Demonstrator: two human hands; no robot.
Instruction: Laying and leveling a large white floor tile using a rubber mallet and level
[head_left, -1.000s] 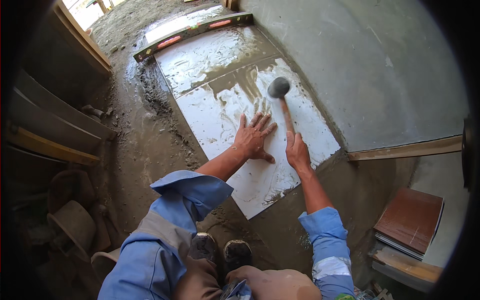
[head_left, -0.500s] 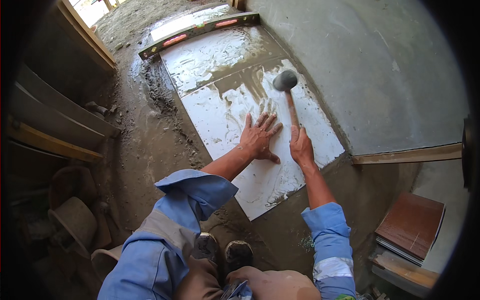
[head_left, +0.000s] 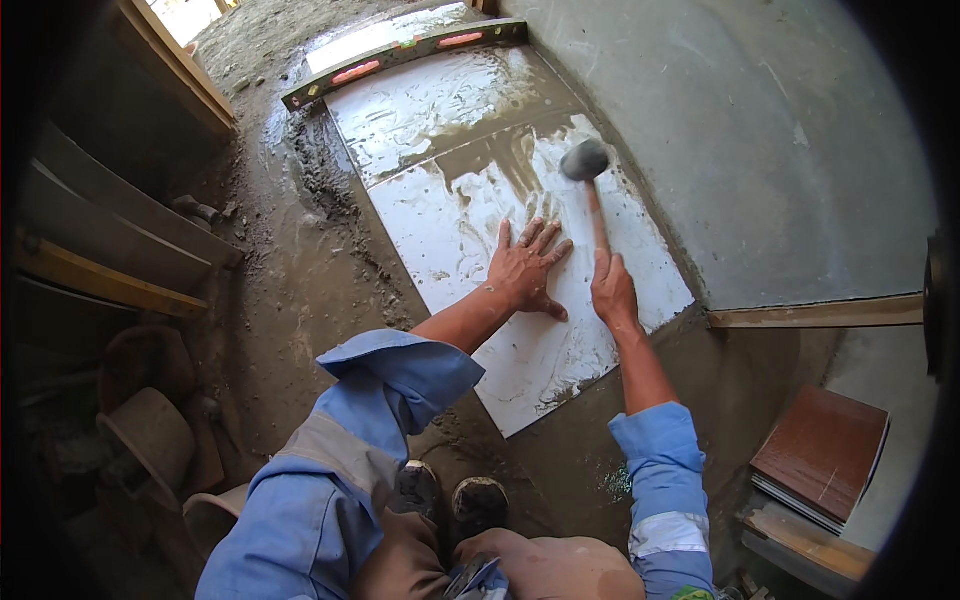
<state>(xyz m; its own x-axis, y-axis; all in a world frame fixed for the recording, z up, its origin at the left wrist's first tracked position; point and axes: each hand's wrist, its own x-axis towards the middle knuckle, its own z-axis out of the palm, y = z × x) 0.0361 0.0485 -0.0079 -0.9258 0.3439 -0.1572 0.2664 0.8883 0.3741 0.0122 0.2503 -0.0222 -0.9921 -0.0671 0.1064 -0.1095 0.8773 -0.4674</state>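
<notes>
A large white tile (head_left: 470,230) smeared with wet mortar lies on the floor in front of me. My left hand (head_left: 522,268) rests flat on it with fingers spread. My right hand (head_left: 612,287) grips the wooden handle of a rubber mallet (head_left: 586,165), whose dark head sits on or just above the tile's far right part. A second wet tile (head_left: 440,100) lies beyond the first one.
A long spirit level (head_left: 400,60) lies across the far tile's end. Wet mortar (head_left: 300,260) covers the floor to the left. A grey slab (head_left: 760,150) and a wooden batten (head_left: 815,314) are on the right, stacked brown tiles (head_left: 820,455) lower right, buckets (head_left: 150,430) lower left.
The mallet head has moved slightly right and farther across the tile. My left hand stays flat on the tile.
</notes>
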